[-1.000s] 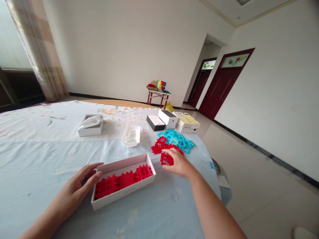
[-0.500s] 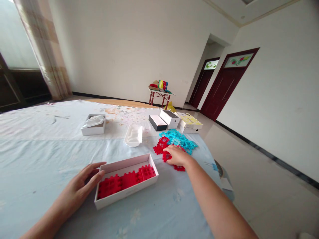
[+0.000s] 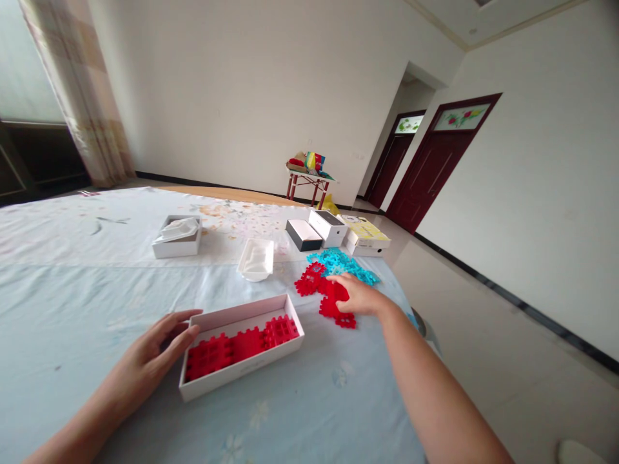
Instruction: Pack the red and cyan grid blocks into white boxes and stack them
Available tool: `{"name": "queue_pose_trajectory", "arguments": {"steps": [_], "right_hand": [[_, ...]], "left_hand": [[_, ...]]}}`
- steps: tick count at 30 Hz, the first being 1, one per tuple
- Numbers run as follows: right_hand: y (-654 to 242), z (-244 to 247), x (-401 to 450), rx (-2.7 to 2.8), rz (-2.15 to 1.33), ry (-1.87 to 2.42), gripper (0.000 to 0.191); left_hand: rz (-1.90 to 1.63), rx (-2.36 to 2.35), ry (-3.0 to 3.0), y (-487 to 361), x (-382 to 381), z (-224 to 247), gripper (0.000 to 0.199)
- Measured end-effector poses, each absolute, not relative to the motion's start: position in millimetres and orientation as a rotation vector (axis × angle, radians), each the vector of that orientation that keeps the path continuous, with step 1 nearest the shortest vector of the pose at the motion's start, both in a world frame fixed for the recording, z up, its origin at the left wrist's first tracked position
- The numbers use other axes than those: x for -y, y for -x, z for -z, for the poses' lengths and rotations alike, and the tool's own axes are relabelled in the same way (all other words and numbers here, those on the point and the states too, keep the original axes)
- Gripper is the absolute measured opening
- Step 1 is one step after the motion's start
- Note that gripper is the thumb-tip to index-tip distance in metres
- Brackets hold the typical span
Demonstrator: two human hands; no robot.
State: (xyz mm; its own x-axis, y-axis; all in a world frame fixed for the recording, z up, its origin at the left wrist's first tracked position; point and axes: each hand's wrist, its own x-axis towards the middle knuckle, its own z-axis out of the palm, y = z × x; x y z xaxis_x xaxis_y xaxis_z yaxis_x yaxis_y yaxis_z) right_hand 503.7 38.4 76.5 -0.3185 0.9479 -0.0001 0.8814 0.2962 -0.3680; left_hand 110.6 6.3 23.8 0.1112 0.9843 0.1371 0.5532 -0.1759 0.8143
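Bracing long white box (image 3: 244,370) with left hand (image 3: 145,354), loosely opened around left end with thumb over rim, probably against sliding. Set near body, presumably for easy reach. Filled along near wall with a row of red lattice pieces (image 3: 246,343), likely kept side by side for neatness. Reaching out with right hand (image 3: 362,298), half curled over loose red pieces (image 3: 329,306) on tablecloth (image 3: 300,412), with thumb and fingers parted; cannot tell whether gripping any. Just beyond: heap of blue pieces (image 3: 348,266), apparently grouped by colour. Farther back: white tray (image 3: 256,259), open box (image 3: 191,249) with translucent tray inside, cluster of boxes (image 3: 333,237) perhaps pushed aside for working room. In background: dark red doors (image 3: 440,171).
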Motion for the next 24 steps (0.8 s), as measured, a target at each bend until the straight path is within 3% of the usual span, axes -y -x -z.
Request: {"name": "queue_pose_trajectory", "arguments": {"steps": [13,18,24], "right_hand": [[-492,-51,-35,2.474,-0.354,1.759,0.056],[-479,-75,-32,2.357,-0.398,1.663,0.065],[-405,-114,-15,2.520,-0.571,1.189,0.066]], "left_hand": [[-0.991,-1.476,-1.854,-108,-9,-15,0.046],[-0.981,-1.461,-1.847,-110,-7,-17,0.046],[-0.961,-1.436,-1.836,-112,-4,-19,0.046]]}}
